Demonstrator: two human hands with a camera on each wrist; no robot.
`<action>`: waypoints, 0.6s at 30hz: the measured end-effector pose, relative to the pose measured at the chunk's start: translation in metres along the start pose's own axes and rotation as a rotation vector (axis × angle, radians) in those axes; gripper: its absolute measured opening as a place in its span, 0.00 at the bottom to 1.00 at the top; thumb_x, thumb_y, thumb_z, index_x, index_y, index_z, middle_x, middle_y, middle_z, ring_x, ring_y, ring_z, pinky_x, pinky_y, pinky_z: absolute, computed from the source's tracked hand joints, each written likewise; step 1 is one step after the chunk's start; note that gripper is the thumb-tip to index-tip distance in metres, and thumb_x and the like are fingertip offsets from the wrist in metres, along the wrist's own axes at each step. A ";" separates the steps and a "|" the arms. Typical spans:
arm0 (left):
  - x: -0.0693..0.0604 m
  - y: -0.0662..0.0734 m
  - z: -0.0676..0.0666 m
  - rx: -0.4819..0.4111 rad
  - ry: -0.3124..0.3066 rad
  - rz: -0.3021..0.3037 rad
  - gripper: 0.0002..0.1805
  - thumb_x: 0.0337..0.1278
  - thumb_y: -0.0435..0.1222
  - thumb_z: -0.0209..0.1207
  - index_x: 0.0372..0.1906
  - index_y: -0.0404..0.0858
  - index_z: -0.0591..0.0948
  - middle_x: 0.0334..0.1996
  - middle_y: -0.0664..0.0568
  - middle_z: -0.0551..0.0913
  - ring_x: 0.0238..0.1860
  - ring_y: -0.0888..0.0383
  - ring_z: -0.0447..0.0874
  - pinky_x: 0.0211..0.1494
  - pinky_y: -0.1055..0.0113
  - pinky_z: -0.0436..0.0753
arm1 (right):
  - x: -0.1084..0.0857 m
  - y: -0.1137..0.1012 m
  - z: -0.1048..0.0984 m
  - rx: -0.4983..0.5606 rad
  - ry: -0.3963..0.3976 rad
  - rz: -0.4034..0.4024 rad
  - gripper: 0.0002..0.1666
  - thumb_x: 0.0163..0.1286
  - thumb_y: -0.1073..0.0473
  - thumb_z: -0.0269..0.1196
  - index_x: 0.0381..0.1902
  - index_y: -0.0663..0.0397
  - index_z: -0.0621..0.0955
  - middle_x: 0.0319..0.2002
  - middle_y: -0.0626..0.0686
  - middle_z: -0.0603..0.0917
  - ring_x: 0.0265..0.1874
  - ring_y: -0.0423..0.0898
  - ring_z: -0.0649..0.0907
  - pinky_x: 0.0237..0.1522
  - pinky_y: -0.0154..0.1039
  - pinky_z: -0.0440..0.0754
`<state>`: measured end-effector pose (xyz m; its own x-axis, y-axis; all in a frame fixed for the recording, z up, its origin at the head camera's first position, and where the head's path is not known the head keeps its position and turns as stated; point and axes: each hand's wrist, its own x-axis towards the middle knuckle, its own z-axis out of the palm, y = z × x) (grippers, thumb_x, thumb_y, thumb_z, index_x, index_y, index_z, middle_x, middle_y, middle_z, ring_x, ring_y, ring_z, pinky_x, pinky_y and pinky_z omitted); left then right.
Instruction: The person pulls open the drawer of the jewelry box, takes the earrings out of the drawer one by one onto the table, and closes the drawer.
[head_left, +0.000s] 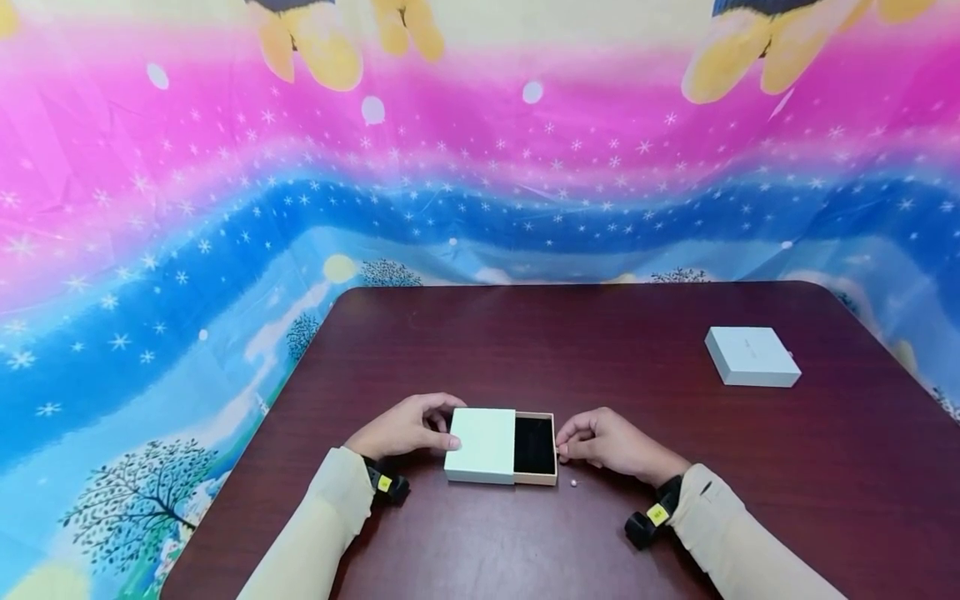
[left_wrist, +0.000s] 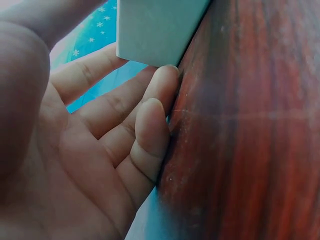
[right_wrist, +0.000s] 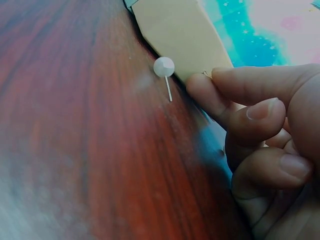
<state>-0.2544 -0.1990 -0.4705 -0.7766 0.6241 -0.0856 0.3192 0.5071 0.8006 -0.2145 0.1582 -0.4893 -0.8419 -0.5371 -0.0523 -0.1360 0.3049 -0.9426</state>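
A small white drawer-style jewelry box [head_left: 480, 446] lies on the table with its inner tray [head_left: 536, 480] pulled partway out to the right, baring a black lining [head_left: 533, 446]. My left hand [head_left: 408, 429] grips the box's left end, thumb on top and fingers at the far side. At the tray's right end, my right hand [head_left: 618, 442] pinches a thin pull loop [right_wrist: 205, 73] between thumb and index finger; most of the loop is hidden. Just below that hand, a pearl stud earring [right_wrist: 164, 67] with a straight thin post rests on the tabletop, apart from the fingers.
Toward the back right of the dark red-brown table [head_left: 600, 350] sits another white box [head_left: 753, 357]. A colourful printed cloth [head_left: 480, 150] hangs behind the table and along its left side. Both wrists wear black camera straps [head_left: 386, 482].
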 end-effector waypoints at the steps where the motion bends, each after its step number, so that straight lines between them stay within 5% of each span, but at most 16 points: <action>1: 0.000 0.000 0.000 0.002 0.000 0.002 0.32 0.51 0.51 0.71 0.62 0.51 0.75 0.44 0.57 0.81 0.38 0.56 0.80 0.40 0.59 0.81 | 0.000 0.000 0.000 0.005 0.000 -0.001 0.05 0.64 0.66 0.66 0.37 0.62 0.84 0.29 0.56 0.86 0.15 0.38 0.70 0.17 0.29 0.67; 18: 0.001 0.001 0.002 0.027 0.006 0.000 0.32 0.51 0.52 0.70 0.62 0.52 0.76 0.41 0.58 0.81 0.37 0.58 0.80 0.40 0.59 0.80 | 0.000 0.000 0.000 0.006 -0.006 -0.007 0.05 0.64 0.65 0.66 0.38 0.62 0.84 0.29 0.56 0.85 0.14 0.38 0.69 0.17 0.29 0.67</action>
<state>-0.2537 -0.1965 -0.4708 -0.7798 0.6206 -0.0823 0.3333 0.5228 0.7846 -0.2146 0.1582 -0.4892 -0.8379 -0.5437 -0.0480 -0.1383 0.2965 -0.9450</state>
